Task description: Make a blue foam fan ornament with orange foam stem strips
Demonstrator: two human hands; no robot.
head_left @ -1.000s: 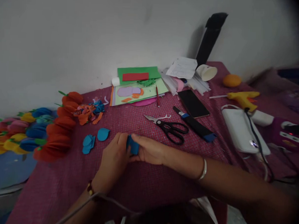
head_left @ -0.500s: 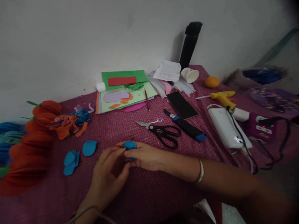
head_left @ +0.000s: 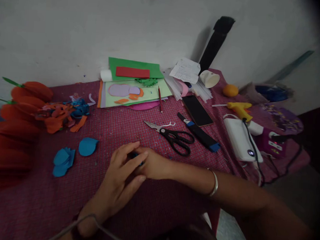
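Both hands meet over the front middle of the table. My right hand [head_left: 155, 165] is closed around a blue craft piece [head_left: 141, 163], of which only a small part shows between the fingers. Lying across it from the left, my left hand [head_left: 120, 173] has its fingers stretched out and apart, covering most of the piece. Left of the hands lies a single blue petal-shaped cutout [head_left: 87, 147], beside a small stack of blue cutouts [head_left: 62, 161]. Black-handled scissors [head_left: 176, 138] rest open just beyond the right hand.
Orange craft pumpkins [head_left: 16, 128] and a scrap pile [head_left: 62, 114] occupy the left. Behind are coloured sheets [head_left: 147, 96], a pencil [head_left: 160, 98] and a phone [head_left: 197, 111]. A cutter [head_left: 201, 136], glue gun [head_left: 240, 108], power bank [head_left: 240, 139] and cables lie right.
My left hand has spread its fingers over the blue piece, which showed more plainly before. The camera view has shifted, so the left-hand items sit further left.
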